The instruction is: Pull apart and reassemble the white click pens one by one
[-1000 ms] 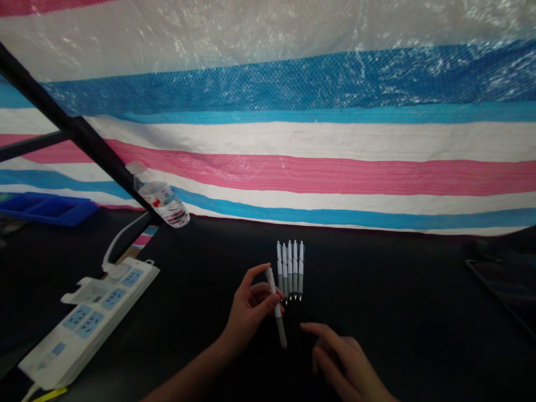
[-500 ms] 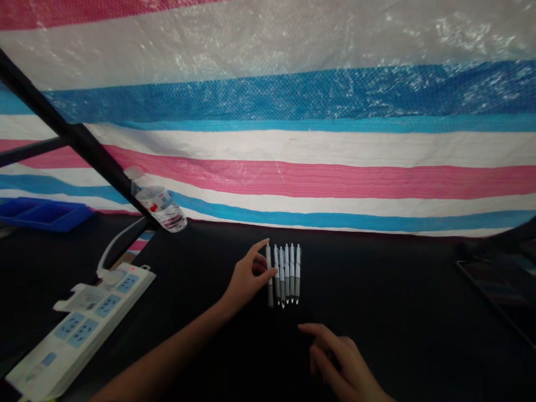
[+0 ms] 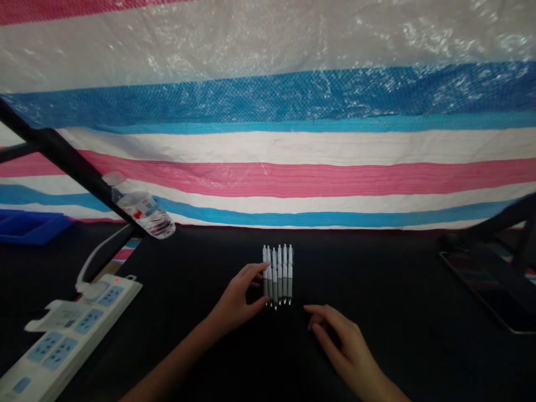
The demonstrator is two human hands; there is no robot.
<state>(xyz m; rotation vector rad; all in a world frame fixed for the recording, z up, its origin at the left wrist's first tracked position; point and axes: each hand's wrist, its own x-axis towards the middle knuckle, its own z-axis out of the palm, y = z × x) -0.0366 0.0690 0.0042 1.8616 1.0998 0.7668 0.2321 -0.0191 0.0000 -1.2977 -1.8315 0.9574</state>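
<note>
Several white pens (image 3: 280,273) with grey grips lie side by side in a close row on the black table (image 3: 377,290), tips toward me. My left hand (image 3: 237,296) is at the left end of the row. Its index fingertip rests over the leftmost pens and its thumb is by their tips, with a gap between thumb and finger. My right hand (image 3: 345,343) is to the right of the row and nearer to me, apart from the pens. It holds nothing; its index finger is stretched out and the others are loosely bent.
At the left lies a white power strip (image 3: 77,335) with a plugged-in adapter. A clear water bottle (image 3: 153,215) leans by a black metal bar (image 3: 75,167). Beyond is a blue tray (image 3: 37,228). A dark flat device (image 3: 481,290) lies right. A striped plastic sheet (image 3: 293,178) hangs behind.
The leftmost pen, apart from the row before, now lies close against the others. My left hand has slid down toward the pen tips. My right hand has moved slightly forward. The view has shifted right.
</note>
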